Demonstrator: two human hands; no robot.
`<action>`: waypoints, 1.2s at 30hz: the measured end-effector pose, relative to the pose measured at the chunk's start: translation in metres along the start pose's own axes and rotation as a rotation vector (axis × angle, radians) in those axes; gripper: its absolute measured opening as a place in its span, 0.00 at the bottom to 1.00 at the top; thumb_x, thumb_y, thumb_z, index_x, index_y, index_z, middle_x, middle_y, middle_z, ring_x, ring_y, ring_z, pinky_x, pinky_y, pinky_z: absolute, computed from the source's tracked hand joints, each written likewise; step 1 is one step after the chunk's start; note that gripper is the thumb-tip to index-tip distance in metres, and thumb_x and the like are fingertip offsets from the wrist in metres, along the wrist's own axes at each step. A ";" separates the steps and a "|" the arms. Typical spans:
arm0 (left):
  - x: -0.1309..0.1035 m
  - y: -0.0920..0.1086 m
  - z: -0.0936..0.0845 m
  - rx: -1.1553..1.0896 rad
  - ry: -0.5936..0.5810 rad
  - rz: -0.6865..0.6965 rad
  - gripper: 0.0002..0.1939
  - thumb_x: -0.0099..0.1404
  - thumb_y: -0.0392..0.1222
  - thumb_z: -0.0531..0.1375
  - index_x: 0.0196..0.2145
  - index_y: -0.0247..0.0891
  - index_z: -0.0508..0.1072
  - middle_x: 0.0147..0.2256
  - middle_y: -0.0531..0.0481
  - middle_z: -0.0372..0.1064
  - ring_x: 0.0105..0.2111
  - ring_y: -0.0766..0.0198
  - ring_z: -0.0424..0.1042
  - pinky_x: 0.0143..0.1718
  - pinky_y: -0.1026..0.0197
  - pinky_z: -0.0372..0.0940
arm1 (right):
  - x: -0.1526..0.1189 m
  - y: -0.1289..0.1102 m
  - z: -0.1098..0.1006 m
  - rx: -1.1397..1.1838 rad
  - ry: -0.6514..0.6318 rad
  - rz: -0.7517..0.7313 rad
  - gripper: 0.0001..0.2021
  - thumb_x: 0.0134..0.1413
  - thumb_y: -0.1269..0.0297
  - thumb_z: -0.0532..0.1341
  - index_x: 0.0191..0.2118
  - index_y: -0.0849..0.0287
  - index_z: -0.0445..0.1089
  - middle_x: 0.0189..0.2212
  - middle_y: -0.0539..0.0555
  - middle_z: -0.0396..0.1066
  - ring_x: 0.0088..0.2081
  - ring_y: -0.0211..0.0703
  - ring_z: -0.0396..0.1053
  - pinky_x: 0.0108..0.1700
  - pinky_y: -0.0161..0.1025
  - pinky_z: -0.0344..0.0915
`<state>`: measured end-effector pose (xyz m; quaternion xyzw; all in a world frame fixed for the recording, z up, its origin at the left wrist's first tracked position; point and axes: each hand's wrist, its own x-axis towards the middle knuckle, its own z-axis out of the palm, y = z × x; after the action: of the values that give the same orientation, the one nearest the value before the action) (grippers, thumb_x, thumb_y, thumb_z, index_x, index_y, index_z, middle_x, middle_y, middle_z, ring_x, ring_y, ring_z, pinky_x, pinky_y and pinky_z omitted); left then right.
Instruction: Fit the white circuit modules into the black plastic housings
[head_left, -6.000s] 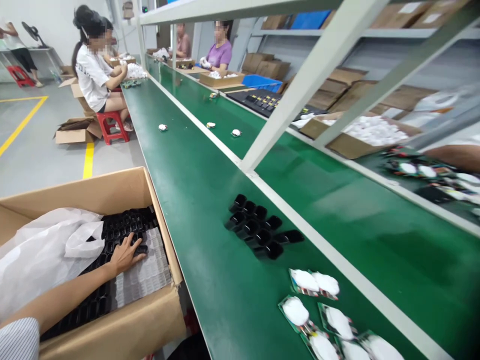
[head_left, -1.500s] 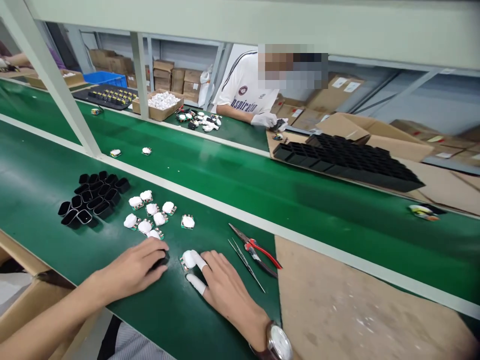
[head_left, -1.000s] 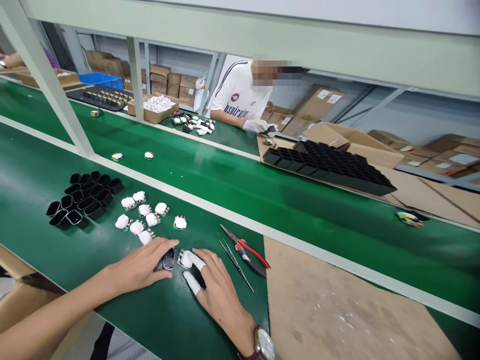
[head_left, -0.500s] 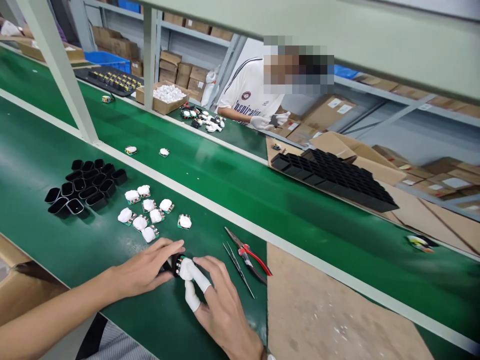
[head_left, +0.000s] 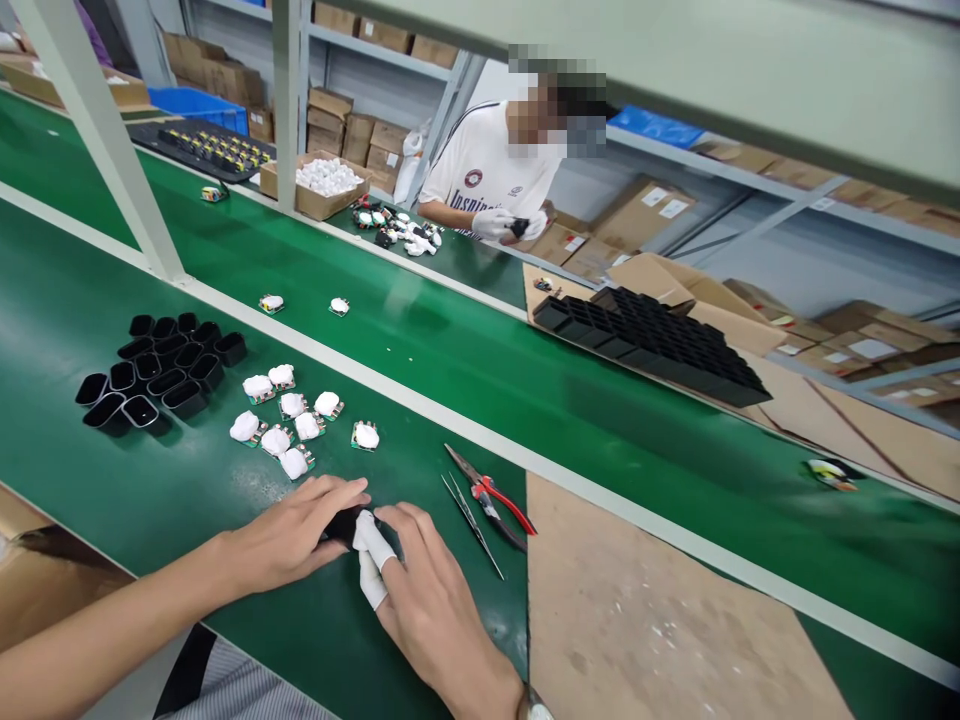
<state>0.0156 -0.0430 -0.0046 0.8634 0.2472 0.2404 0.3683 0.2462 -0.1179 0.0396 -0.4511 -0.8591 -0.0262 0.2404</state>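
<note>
Fingers of both hands close on one small black shell [head_left: 343, 522] lying on the green belt [head_left: 420, 330]: the left hand [head_left: 289, 535] pins it flat, while the right hand [head_left: 427, 600], two fingertips in white cots [head_left: 367, 560], presses at its end, seemingly seating an insert. White-capped boards [head_left: 292, 430] and empty shells [head_left: 154, 370] lie near, for easy reach.

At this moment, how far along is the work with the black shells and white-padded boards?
Done: none can be seen finished near the hands. In hand: the left hand and right hand press together on one small black shell on the green belt. Left: about eight white-padded boards and a cluster of empty black shells lie untouched; cutters and tweezers rest unused.
</note>
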 end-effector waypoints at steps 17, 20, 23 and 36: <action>0.001 0.000 -0.002 0.151 0.108 0.243 0.13 0.74 0.28 0.57 0.53 0.38 0.71 0.54 0.37 0.71 0.49 0.54 0.77 0.48 0.55 0.76 | -0.015 0.020 0.031 0.274 -0.044 0.072 0.19 0.69 0.74 0.58 0.63 0.61 0.65 0.55 0.65 0.70 0.52 0.53 0.72 0.49 0.50 0.79; 0.007 0.004 -0.004 0.150 0.169 0.293 0.10 0.73 0.27 0.60 0.50 0.36 0.72 0.52 0.36 0.73 0.46 0.54 0.78 0.46 0.55 0.75 | -0.012 0.023 0.029 0.338 -0.030 0.086 0.16 0.71 0.71 0.58 0.61 0.59 0.67 0.52 0.63 0.71 0.50 0.52 0.73 0.48 0.50 0.78; 0.013 0.007 -0.005 0.125 0.170 0.298 0.09 0.73 0.27 0.60 0.46 0.37 0.72 0.50 0.37 0.74 0.44 0.55 0.78 0.44 0.55 0.75 | -0.011 0.031 0.026 0.520 -0.027 0.134 0.18 0.71 0.68 0.61 0.63 0.53 0.66 0.51 0.59 0.72 0.50 0.47 0.74 0.51 0.46 0.76; 0.047 -0.006 -0.037 -0.305 0.305 -0.233 0.10 0.69 0.45 0.68 0.38 0.38 0.72 0.40 0.45 0.81 0.35 0.58 0.82 0.36 0.58 0.78 | -0.025 0.046 0.039 0.480 0.060 0.269 0.18 0.73 0.69 0.55 0.64 0.54 0.64 0.53 0.60 0.72 0.48 0.46 0.76 0.50 0.45 0.76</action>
<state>0.0279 0.0077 0.0244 0.7170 0.3587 0.3586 0.4781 0.2789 -0.0992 -0.0135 -0.4904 -0.7656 0.1968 0.3670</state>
